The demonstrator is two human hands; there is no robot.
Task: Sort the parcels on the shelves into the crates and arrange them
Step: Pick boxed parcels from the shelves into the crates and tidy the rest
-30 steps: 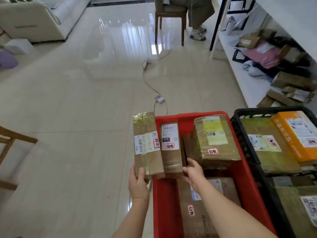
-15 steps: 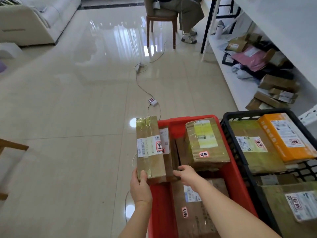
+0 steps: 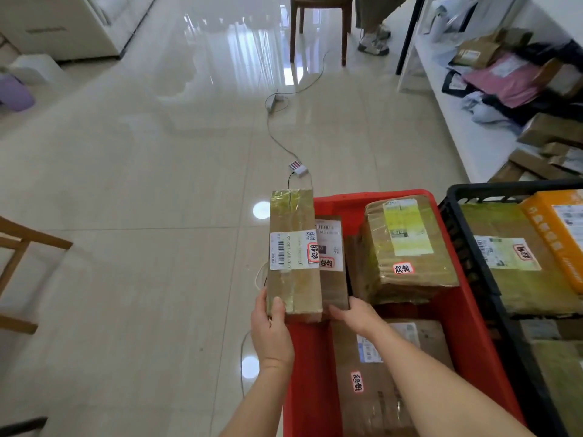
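Left hand (image 3: 273, 334): grasps the near end of a long taped parcel (image 3: 293, 250), thumb on its top face, holding it over the left edge of the red crate (image 3: 375, 198).
Right hand (image 3: 355, 313): fingers bent against the near end of a slimmer labelled parcel (image 3: 331, 263) that stands just right of the long one; whether it grips or only steadies it I cannot tell.
Red crate: directly ahead of and under the right forearm; it holds a bulky taped parcel (image 3: 407, 247) beyond the right hand and a flat brown parcel (image 3: 378, 380) beneath the right forearm.
Black crate (image 3: 467, 197): just right of the red crate, touching it or nearly so, with an orange box (image 3: 558, 228) and olive-wrapped parcels (image 3: 517, 263) inside.
Shelf (image 3: 457, 99): far right of the hands, a low white board with loose parcels, among them a pink bag (image 3: 504, 78) and brown boxes.
Floor (image 3: 157, 184): glossy pale tile, left of and ahead of the hands, with bright reflections.
Cable (image 3: 277, 134): runs across the floor ahead of the hands to a small white adapter (image 3: 297, 168).
Room: a wooden chair (image 3: 318, 23) far ahead, a person's shoe (image 3: 373, 45) beside it, a white sofa (image 3: 72, 23) far left, wooden furniture legs (image 3: 19, 247) left of the hands.
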